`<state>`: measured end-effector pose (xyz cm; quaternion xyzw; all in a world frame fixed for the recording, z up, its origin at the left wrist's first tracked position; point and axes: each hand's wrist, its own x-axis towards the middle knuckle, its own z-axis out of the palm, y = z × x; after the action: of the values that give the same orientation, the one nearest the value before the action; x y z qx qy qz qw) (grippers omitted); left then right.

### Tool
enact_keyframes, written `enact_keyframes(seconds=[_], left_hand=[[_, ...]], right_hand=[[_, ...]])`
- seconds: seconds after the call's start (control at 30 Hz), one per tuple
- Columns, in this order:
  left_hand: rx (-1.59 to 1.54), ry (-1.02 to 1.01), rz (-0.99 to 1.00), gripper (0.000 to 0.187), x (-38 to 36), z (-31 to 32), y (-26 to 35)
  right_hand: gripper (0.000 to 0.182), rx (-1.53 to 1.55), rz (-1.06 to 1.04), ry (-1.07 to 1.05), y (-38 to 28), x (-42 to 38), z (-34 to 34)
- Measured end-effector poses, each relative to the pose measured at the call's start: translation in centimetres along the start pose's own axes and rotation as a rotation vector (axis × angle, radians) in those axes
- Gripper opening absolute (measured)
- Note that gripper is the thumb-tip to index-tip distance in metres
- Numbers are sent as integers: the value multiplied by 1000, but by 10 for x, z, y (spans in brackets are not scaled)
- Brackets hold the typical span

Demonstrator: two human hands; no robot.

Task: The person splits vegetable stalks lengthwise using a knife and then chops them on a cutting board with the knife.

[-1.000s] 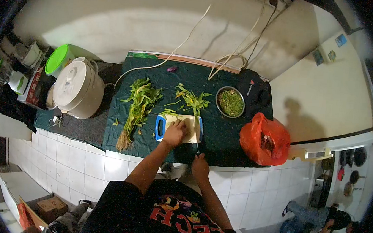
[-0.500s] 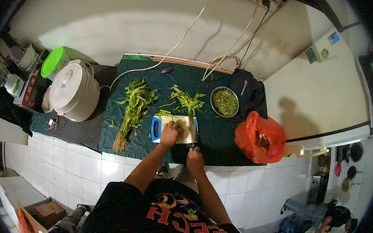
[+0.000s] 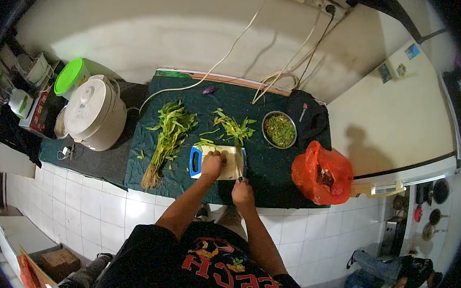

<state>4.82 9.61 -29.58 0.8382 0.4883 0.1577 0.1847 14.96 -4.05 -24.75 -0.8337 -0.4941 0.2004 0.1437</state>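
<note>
My left hand point(image 3: 212, 164) rests on a white cutting board with a blue edge point(image 3: 194, 162). Its fingers are curled down, and what lies under them is hidden. In my right hand point(image 3: 243, 193), at the board's near right corner, is the handle of a knife point(image 3: 238, 159). The blade points away from me along the board's right side. Cut green stems point(image 3: 205, 142) lie at the far left of the board. Just beyond it is a loose pile of leaves point(image 3: 234, 127). A bunch of leafy greens with roots point(image 3: 166, 139) lies to the left.
Right of the leaves stands a metal bowl point(image 3: 263, 131) of chopped greens. A red plastic bag point(image 3: 314, 174) sits at the table's right end, near a dark cloth bag point(image 3: 310, 115). At left is a white rice cooker point(image 3: 96, 116). Another person point(image 3: 393, 265) is at lower right.
The knife blade shows more plainly now, lying along the board's right side. My right hand has shifted only slightly, while the left stays on the board. The whole view has moved a little.
</note>
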Motion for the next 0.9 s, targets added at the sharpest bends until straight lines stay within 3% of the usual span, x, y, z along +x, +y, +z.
enact_keyframes(seconds=[0.23,0.47,0.63,0.7,0.83,0.9], left_hand=[[11,12,50,9,-2,1,-3],[26,-11,156,14,-7,4,-5],[75,6,211,18,-17,7,-7],[133,117,307,21,-20,7,-10],[170,144,425,26,-27,-3,-16],[203,27,396,30,-33,-8,-17]], right_hand=[[33,104,128,3,4,-20,14],[38,66,72,-24,-5,4,-8],[40,66,200,-88,0,-17,8],[40,105,180,-87,0,-13,5],[39,42,107,-91,-9,0,-10],[39,41,89,-93,-9,-3,-11]])
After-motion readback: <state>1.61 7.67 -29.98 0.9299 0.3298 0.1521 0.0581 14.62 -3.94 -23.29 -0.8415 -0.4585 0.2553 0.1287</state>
